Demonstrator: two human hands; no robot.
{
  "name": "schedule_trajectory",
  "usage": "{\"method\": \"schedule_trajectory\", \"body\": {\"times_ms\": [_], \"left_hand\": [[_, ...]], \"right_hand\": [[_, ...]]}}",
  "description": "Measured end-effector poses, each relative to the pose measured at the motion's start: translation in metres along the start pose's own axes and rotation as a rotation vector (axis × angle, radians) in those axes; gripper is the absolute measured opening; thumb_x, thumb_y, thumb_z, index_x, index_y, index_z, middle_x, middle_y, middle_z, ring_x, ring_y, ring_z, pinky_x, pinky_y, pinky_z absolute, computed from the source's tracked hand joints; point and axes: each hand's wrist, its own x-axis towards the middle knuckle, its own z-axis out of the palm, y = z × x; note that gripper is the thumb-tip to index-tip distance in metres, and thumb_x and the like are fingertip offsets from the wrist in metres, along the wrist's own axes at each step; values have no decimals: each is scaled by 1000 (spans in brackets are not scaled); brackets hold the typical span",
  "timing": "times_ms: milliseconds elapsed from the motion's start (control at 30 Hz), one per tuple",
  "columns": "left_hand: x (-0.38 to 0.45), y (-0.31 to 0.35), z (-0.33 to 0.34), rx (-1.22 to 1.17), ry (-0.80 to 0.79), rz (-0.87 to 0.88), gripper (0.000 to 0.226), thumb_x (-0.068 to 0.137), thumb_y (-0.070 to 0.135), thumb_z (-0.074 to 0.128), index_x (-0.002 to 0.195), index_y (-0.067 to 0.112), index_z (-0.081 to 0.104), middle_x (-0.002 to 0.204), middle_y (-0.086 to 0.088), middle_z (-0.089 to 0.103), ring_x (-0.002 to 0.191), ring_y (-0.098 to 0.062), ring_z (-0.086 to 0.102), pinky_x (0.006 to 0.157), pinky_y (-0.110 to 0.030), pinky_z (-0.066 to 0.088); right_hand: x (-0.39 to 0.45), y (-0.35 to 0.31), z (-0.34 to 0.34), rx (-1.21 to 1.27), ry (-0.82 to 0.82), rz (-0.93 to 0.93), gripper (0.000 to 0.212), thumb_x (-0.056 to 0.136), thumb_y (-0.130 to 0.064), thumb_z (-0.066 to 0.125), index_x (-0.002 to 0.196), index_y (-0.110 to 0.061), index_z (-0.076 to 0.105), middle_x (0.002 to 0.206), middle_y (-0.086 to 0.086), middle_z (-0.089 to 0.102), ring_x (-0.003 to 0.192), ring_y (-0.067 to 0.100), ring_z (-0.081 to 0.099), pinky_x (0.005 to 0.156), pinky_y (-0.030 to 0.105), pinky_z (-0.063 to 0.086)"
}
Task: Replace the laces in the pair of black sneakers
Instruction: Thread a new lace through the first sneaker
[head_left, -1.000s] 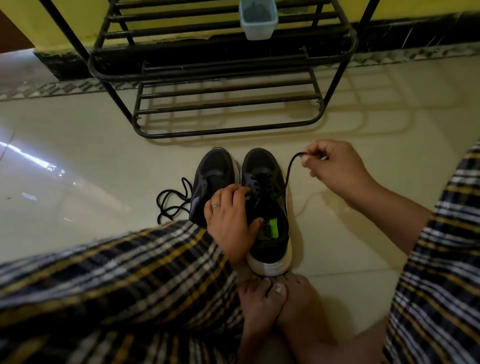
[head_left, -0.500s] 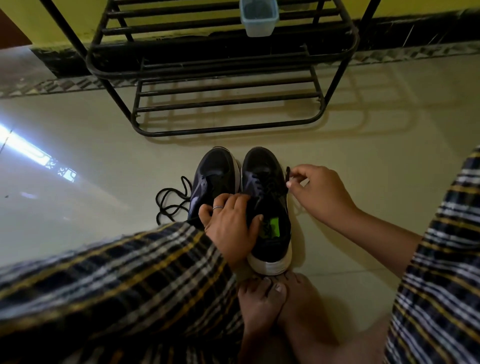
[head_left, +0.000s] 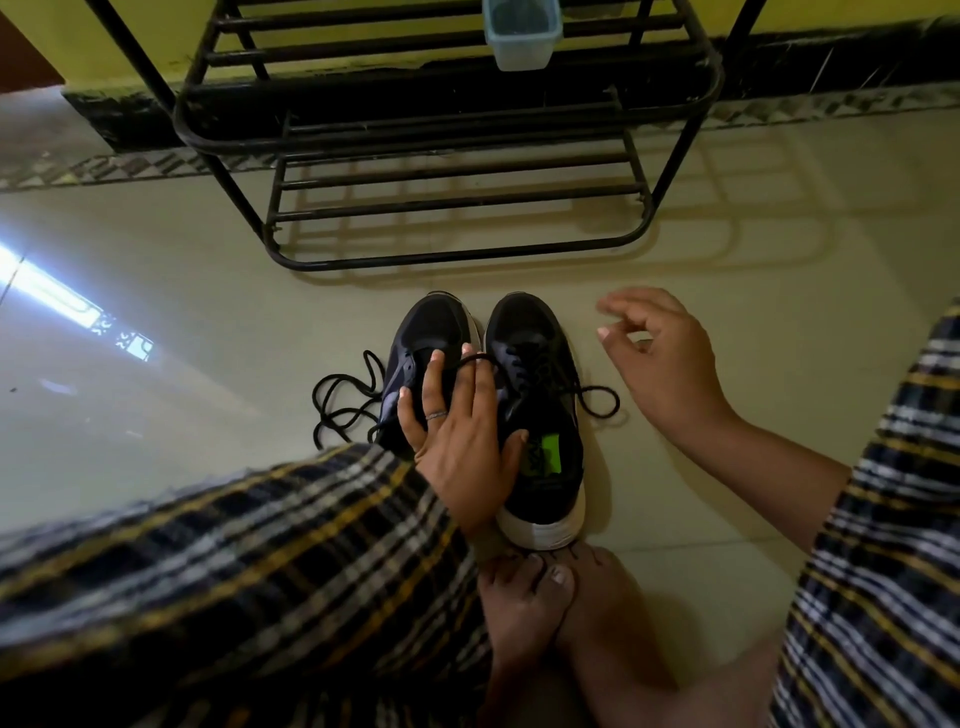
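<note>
A: Where was the pair?
B: On the tiled floor (head_left: 208, 291), toes to the shoe rack (head_left: 457, 254). Left hand (head_left: 462, 431) lay flat on both, steadying, I'd guess; a lace loop (head_left: 470, 361) crossed its straight fingers.
A: Right hand (head_left: 660, 364)?
B: Off the right sneaker (head_left: 540, 415), loosely curled, empty. It had let go of the lace end since half a second before.

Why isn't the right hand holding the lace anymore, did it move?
Yes. The right hand let go of the lace and drifted away from the right shoe, out over bare floor. Its fingers are loose now, gripping nothing.
</note>
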Motion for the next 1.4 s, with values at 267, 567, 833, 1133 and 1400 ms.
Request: {"method": "schedule_trajectory", "body": {"times_ms": [267, 567, 833, 1133, 1400], "left_hand": [[5, -3, 4, 58, -76, -3, 67, 98, 47, 30, 151, 13, 5, 159, 0, 10, 143, -25, -20, 114, -53, -13], [0, -5, 14, -18, 186, 159, 65, 94, 30, 40, 149, 20, 7, 159, 1, 9, 135, -6, -25, 109, -44, -16], [3, -7, 11, 2, 212, 328, 67, 78, 8, 25, 144, 23, 22, 153, 10, 26, 145, -24, 2, 110, -64, 12], [14, -7, 3, -109, 294, 292, 34, 90, 26, 38, 106, 8, 62, 106, -10, 63, 121, -31, 44, 94, -46, 41], [15, -12, -4, -120, 368, 368, 30, 85, 32, 45, 88, 19, 71, 114, 0, 66, 127, -26, 39, 99, -38, 21]], "right_hand": [[-15, 6, 7, -319, -587, 220, 44, 94, -24, 55, 61, 5, 58, 56, 14, 56, 51, 21, 49, 47, 14, 34], [-10, -6, 9, 143, -562, 254, 34, 94, -9, 54, 128, -10, 54, 97, -10, 56, 74, -4, 49, 59, -1, 38], [-17, -12, 19, 79, -585, 29, 17, 89, -13, 61, 103, -8, 69, 96, 7, 69, 92, 18, 65, 86, 41, 53], [-17, -15, 15, 51, -564, -50, 18, 92, -20, 58, 87, -12, 73, 81, 5, 70, 80, 17, 66, 77, 41, 54], [-19, -12, 15, 118, -359, -32, 10, 90, -17, 61, 84, -18, 69, 71, 6, 66, 67, 25, 63, 65, 37, 53]]}}
